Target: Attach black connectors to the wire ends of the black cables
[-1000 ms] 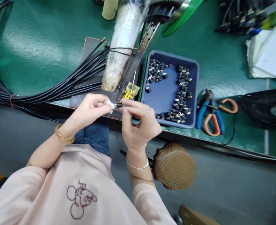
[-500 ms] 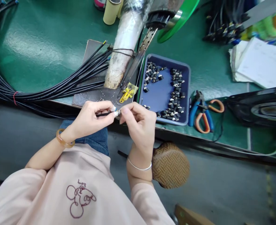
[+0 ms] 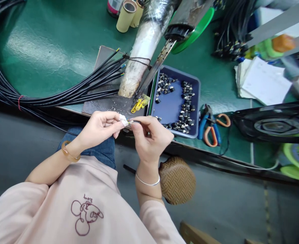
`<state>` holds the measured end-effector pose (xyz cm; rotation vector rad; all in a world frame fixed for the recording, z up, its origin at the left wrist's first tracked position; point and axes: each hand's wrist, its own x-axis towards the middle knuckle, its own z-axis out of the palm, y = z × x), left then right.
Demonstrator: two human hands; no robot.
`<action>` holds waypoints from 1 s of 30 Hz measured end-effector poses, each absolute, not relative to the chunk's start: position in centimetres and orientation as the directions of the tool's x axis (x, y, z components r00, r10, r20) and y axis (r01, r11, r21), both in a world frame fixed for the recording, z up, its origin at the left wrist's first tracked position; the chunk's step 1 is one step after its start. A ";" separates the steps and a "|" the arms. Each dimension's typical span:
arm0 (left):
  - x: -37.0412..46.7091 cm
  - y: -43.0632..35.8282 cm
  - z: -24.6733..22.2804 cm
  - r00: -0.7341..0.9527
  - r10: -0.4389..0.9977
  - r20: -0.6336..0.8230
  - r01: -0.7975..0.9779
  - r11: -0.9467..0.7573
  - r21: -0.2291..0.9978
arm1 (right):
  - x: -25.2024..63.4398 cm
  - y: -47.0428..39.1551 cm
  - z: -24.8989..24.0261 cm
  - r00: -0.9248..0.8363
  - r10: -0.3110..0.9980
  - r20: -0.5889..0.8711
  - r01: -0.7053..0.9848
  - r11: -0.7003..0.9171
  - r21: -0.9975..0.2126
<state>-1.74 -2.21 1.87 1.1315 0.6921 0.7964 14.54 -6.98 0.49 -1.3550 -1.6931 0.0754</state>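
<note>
My left hand [image 3: 98,127] is closed in a pinch, its fingertips wrapped in white tape. Its thumb and forefinger press together at thin coloured wire ends [image 3: 129,122]. My right hand [image 3: 153,135] faces it, thumb and forefinger closed on a short visible length of black cable [image 3: 136,121] from which these wires come out. The fingers cover most of the small parts between the hands. Just beyond, a yellow clip-like piece [image 3: 140,103] lies on a dark board [image 3: 106,105] under the tip of a soldering iron [image 3: 162,56].
A blue tray [image 3: 197,101] holds many small black connectors. Right of it lie blue-handled pliers [image 3: 202,127] and orange-handled scissors [image 3: 210,137]. A bundle of black cables [image 3: 50,100] runs along the left. A white wrapped tube [image 3: 136,61] slants over the board. A woven-pattern stool [image 3: 177,181] stands below.
The black cable showed at my left fingers before; now it shows at my right fingers, with wire ends toward the left. The camera view has shifted slightly.
</note>
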 end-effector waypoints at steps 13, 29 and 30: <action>-1.5 -2.1 0.8 0.443 0.896 -0.016 -0.219 0.125 0.968 | 15.1 -7.4 1.7 -0.281 0.663 0.694 0.865 0.489 -0.116; -1.1 -2.7 -0.4 0.348 0.925 0.154 -0.015 -0.159 0.987 | 13.3 -7.2 1.0 0.212 0.932 0.293 0.516 0.147 -0.844; -1.1 -2.7 -0.3 0.378 0.921 0.093 -0.061 -0.075 0.995 | 13.4 -7.3 0.9 0.207 0.942 0.264 0.475 0.139 -0.869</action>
